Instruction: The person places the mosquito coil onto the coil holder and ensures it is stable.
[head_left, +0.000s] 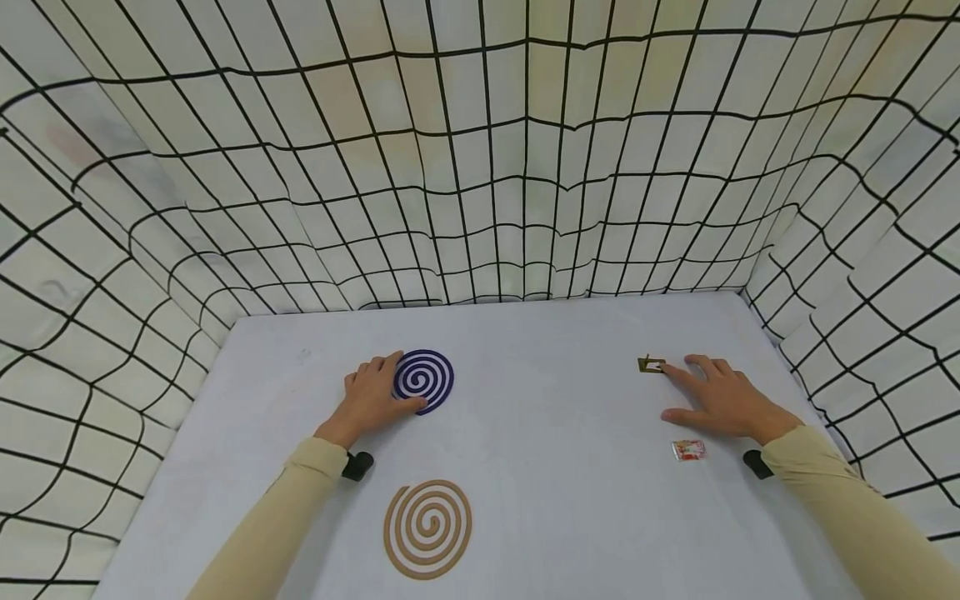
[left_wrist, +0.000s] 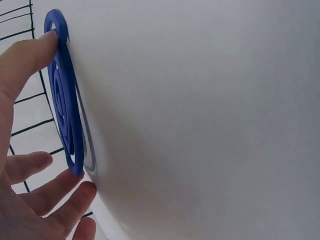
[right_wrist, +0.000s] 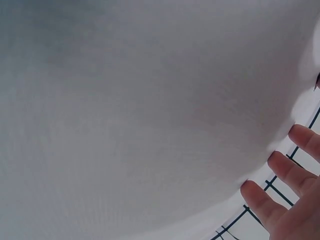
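My left hand (head_left: 375, 393) holds a dark blue mosquito coil (head_left: 426, 375) by its edge, thumb at the near side and fingertips at the far side. In the left wrist view the blue coil (left_wrist: 70, 100) is seen almost edge-on, with its shadow close beside it on the white surface. At the right, my right hand (head_left: 723, 398) is spread, its index fingertip at the edge of a small brass-coloured metal coil stand (head_left: 643, 365). Only fingers (right_wrist: 287, 170) of that hand show in the right wrist view, with the stand out of sight.
A tan mosquito coil (head_left: 427, 529) lies flat near the front, left of centre. Below my right hand lies a small red-and-white packet (head_left: 689, 450). Black netting (head_left: 487, 179) over pale walls borders the white table (head_left: 555, 467) at the back and sides.
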